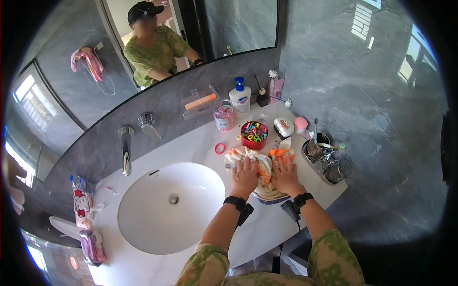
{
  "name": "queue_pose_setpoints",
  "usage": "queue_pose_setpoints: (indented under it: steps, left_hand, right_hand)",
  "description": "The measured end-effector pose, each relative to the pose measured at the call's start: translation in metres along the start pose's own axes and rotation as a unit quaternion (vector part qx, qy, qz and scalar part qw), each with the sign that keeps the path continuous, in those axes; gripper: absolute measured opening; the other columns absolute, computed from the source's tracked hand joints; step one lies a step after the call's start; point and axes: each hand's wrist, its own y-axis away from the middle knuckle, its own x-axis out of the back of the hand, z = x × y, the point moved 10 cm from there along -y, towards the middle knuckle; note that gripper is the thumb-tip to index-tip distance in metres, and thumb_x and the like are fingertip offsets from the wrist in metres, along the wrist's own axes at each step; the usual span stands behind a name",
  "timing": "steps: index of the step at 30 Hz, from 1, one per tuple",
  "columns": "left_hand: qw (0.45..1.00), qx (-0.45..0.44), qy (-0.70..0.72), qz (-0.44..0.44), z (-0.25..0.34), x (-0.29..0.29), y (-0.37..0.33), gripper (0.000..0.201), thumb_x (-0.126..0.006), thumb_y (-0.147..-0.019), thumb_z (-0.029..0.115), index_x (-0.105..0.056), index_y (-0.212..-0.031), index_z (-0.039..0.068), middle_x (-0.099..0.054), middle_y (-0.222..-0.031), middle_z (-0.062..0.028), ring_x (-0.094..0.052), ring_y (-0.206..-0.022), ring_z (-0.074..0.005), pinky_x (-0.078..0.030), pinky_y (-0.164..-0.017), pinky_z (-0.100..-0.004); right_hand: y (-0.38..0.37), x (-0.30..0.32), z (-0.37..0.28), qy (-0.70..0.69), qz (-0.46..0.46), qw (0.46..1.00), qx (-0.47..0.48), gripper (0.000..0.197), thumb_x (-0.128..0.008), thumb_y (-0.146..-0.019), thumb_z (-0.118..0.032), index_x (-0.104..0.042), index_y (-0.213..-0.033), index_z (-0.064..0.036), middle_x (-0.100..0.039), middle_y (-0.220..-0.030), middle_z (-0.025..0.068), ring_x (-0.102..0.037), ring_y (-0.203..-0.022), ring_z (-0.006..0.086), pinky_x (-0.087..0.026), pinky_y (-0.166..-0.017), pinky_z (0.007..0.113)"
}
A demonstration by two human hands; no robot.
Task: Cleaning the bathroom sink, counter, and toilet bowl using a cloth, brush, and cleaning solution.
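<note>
Both hands, left hand and right hand, press flat, fingers spread, on the towel.

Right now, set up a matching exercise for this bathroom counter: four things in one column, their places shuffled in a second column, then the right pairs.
Things:
1. cloth
2. pump bottle
3. red bowl
4. pink ring

Places:
A. upright at the back of the counter, by the wall
B. flat on the counter between the basin and the red bowl
C. pressed under the left hand and the right hand
D. just behind the cloth, full of coloured hair ties

Pairs: 1-C, 2-A, 3-D, 4-B
</note>
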Motion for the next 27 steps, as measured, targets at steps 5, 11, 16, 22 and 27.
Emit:
queue_pose_setpoints:
  steps: [5, 11, 16, 22, 27]
  left_hand:
    - [0.998, -0.029, 0.024, 0.057, 0.005, 0.005, 0.007, 0.038, -0.049, -0.079, 0.017, -0.051, -0.116, 0.013, -0.041, -0.131, -0.0157, -0.04, -0.117, -0.0371, -0.035, -0.091, -0.0501]
    - [0.972, -0.178, 0.068, 0.14, 0.05, 0.03, 0.123, 0.031, -0.06, -0.064, 0.015, -0.054, -0.094, 0.008, -0.052, -0.108, -0.016, -0.051, -0.095, -0.0307, -0.044, -0.072, -0.0416]
    - [0.975, -0.18, 0.102, 0.077, 0.051, 0.049, 0.221, 0.031, -0.061, -0.065, 0.018, -0.053, -0.093, 0.007, -0.051, -0.1, -0.0156, -0.051, -0.094, -0.0307, -0.045, -0.071, -0.0399]
    - [0.981, -0.144, 0.111, 0.074, 0.005, 0.066, 0.29, 0.031, -0.065, -0.064, 0.017, -0.053, -0.091, 0.007, -0.048, -0.092, -0.0136, -0.05, -0.09, -0.0304, -0.046, -0.073, -0.0411]
    - [0.987, -0.08, 0.102, 0.094, 0.002, 0.071, 0.265, 0.031, -0.064, -0.062, 0.016, -0.053, -0.091, 0.01, -0.047, -0.086, -0.0106, -0.051, -0.081, -0.0298, -0.045, -0.069, -0.0402]
  right_hand:
    - [0.007, -0.003, 0.0, 0.009, -0.007, 1.0, 0.002, 0.063, -0.054, -0.078, -0.037, -0.034, -0.134, -0.0151, -0.022, -0.142, 0.0153, -0.012, -0.129, 0.0455, -0.019, -0.098, 0.064]
    - [0.111, 0.019, -0.019, 0.001, -0.011, 1.0, 0.009, 0.067, -0.057, -0.076, -0.032, -0.031, -0.135, -0.0147, -0.022, -0.141, 0.0175, -0.012, -0.128, 0.0461, -0.02, -0.096, 0.064]
    - [0.188, 0.018, -0.078, 0.027, -0.029, 0.994, 0.102, 0.065, -0.057, -0.075, -0.029, -0.035, -0.133, -0.0131, -0.029, -0.137, 0.0177, -0.015, -0.127, 0.0466, -0.022, -0.096, 0.061]
    - [0.169, 0.032, -0.165, -0.048, -0.098, 0.95, 0.292, 0.051, -0.06, -0.072, -0.029, -0.05, -0.121, -0.0178, -0.037, -0.13, 0.0144, -0.026, -0.121, 0.0446, -0.035, -0.093, 0.05]
    - [0.047, 0.065, -0.157, -0.15, -0.146, 0.953, 0.218, 0.021, -0.052, -0.081, -0.03, -0.062, -0.082, -0.0117, -0.062, -0.075, 0.0114, -0.061, -0.074, 0.0302, -0.048, -0.066, 0.041]
